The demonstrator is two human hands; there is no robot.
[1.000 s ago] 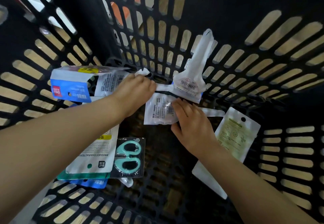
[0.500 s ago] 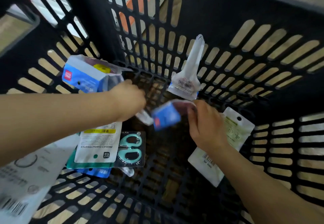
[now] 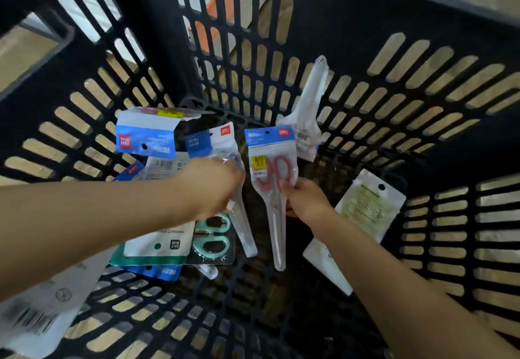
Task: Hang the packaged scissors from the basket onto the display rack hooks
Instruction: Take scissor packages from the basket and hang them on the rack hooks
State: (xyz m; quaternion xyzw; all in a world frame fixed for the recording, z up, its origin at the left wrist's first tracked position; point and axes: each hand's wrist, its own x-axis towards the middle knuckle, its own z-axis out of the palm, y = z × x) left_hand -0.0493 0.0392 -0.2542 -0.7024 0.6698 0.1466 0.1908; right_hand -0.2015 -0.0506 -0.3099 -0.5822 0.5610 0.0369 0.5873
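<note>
Basket: a black slotted plastic basket (image 3: 365, 35) fills the view, seen from above, both arms reaching down into it.
Right hand: the right hand (image 3: 305, 199) pinches a red-handled scissors pack (image 3: 271, 178) at about mid-length, thumb on the front of the clear sleeve; the pack stands upright, blue header card up, blade tip pointing down toward the basket floor.
Left hand: the left hand (image 3: 211, 184) is curled round a second scissors pack (image 3: 222, 150) with a blue and white header; its clear sleeve runs down below the hand. The colour of these scissors cannot be made out.
Between the two: the held packs stand side by side, just apart, near the basket's middle.
Other packs, left: a blue-headed pack (image 3: 146, 136) leans against the left wall; beneath the left forearm lies a pack of mint-green scissors (image 3: 212, 239) beside a white card with a teal edge (image 3: 156, 243).
Other packs, back: a white sleeve (image 3: 308, 114) leans upright on the far wall.
Other packs, right: a pale green-printed pouch (image 3: 365, 206) rests against the right wall.
Near edge: a blurred white pack (image 3: 36, 311) sits at lower left.
</note>
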